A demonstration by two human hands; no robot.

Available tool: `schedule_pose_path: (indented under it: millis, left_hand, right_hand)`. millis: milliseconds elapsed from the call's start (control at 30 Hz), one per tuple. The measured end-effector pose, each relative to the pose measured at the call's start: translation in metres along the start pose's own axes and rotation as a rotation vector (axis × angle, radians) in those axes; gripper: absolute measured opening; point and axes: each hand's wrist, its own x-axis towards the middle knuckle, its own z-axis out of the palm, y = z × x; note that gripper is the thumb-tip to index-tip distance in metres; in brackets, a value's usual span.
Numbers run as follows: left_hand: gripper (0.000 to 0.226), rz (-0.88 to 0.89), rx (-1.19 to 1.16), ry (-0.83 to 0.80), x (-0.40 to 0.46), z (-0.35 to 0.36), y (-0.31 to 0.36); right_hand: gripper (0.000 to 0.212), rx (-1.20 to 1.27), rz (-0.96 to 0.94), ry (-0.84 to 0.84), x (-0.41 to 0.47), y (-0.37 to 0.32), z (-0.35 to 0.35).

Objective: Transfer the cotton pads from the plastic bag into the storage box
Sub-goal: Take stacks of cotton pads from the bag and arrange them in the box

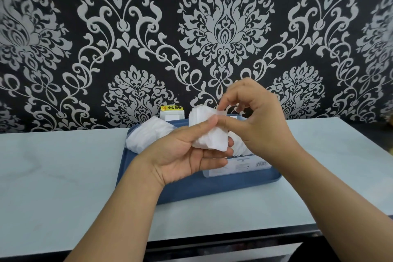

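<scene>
Over a pale bench [63, 166], a person's left hand [187, 155] cupped a stack of white cotton pads [209, 134], thumb and fingers curled round it in a firm grip. The right hand [255, 119] pinched at the stack's upper edge with a narrow grip of fingertips [220, 107], apparently squaring or peeling the top pads. Both hands hovered above a blue tray [212, 189]. On it, just behind the hands, lay a clear, labelled container [240, 168], seemingly the storage box, mostly hidden. Farther back left sat a white plastic bag [148, 134] of more pads. A wall socket [171, 114] with a yellow warning sticker stood against the damask wallpaper [223, 27]. The transfer appeared midway; the next move would call for lowering the stack into the box without scattering pads.
</scene>
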Motion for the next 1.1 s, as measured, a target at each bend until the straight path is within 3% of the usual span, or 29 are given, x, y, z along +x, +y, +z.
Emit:
schedule_pose_path:
  millis: [267, 400, 900, 1100]
  left_hand:
    - [0.064, 0.012, -0.050, -0.021, -0.002, -0.002, 0.001]
    - [0.060, 0.001, -0.051, 0.058, -0.001, 0.001, 0.002]
    - [0.061, -0.101, 0.183, 0.055, 0.001, -0.012, 0.001]
    - [0.087, -0.161, 0.201, 0.012, 0.003, -0.016, -0.001]
  right_hand:
    - [0.022, 0.033, 0.052, -0.089, -0.001, 0.000, 0.000]
    - [0.014, 0.060, 0.059, -0.069, -0.001, 0.001, 0.002]
    - [0.005, -0.120, 0.012, -0.382, 0.007, 0.001, -0.020]
    - [0.004, -0.045, 0.018, -0.394, 0.007, 0.006, -0.019]
